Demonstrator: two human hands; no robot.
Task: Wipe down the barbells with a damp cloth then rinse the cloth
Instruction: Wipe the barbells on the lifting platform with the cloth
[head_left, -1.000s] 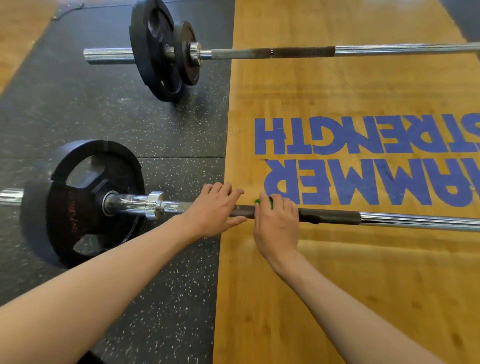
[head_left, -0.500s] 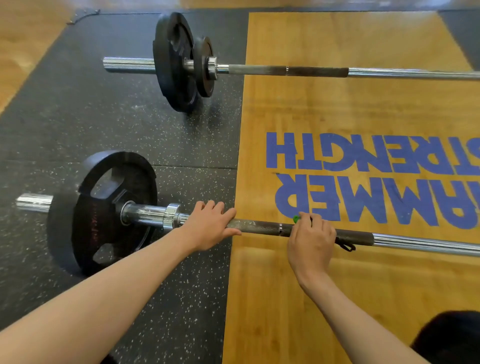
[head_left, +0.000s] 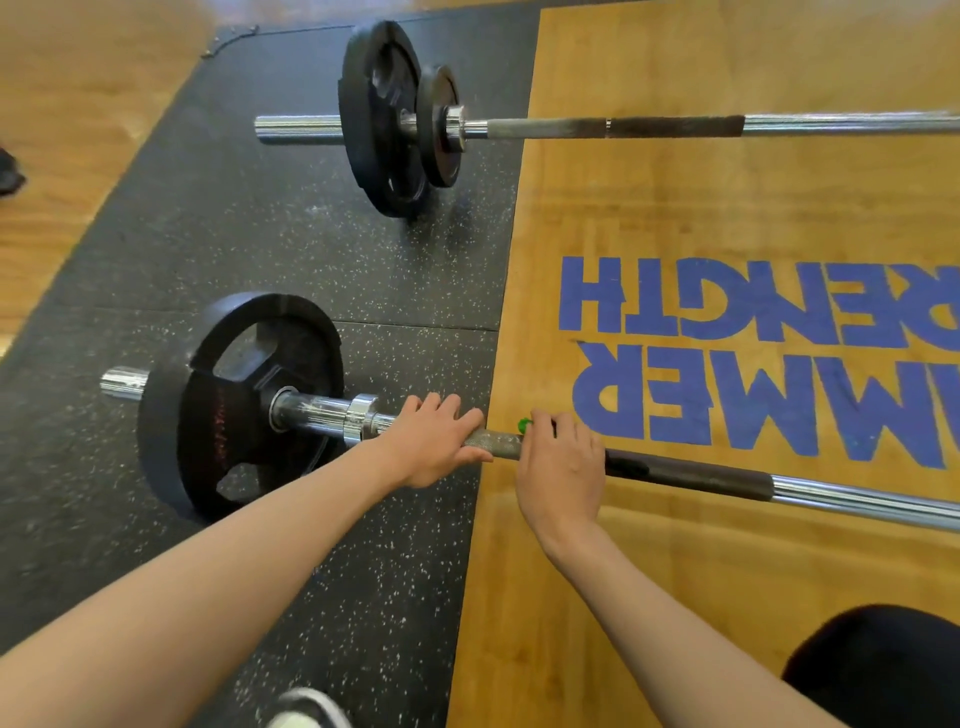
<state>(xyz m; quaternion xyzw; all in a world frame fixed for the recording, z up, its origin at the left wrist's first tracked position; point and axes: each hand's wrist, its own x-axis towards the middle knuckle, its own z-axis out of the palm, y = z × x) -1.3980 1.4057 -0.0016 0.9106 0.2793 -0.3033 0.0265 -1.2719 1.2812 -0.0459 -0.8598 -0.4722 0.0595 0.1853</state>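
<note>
**Head view: left hand (head_left: 436, 441) and right hand (head_left: 563, 467) side by side on the near chrome steel barbell (head_left: 857, 501)**

Head view. The near chrome steel barbell lies on the floor. Its left end is over a black speckled rubber mat (head_left: 311, 260), and its shaft runs right across a yellow wooden lifting platform (head_left: 727, 208) printed with large blue block letters (head_left: 727, 358). One black round weight plate with cut-out grips (head_left: 239, 405) stands upright on its sleeve.

The left hand grips the shaft just inside the silver collar (head_left: 361, 418), fingers over the top and thumb on the near side. The right hand is close beside it, not touching. It is curled over the knurled shaft and clamped on a small bright green cloth (head_left: 524, 426). Only a corner of the cloth shows past the fingers. Right of that hand the shaft looks dark, then bright chrome.

A far chrome steel barbell (head_left: 675, 126) lies parallel and well apart, carrying a large black plate (head_left: 382, 119) with a smaller black plate (head_left: 439, 124) beside it. A pale shoe toe (head_left: 306, 712) and a dark-clothed knee (head_left: 883, 670) show at the bottom edge.
</note>
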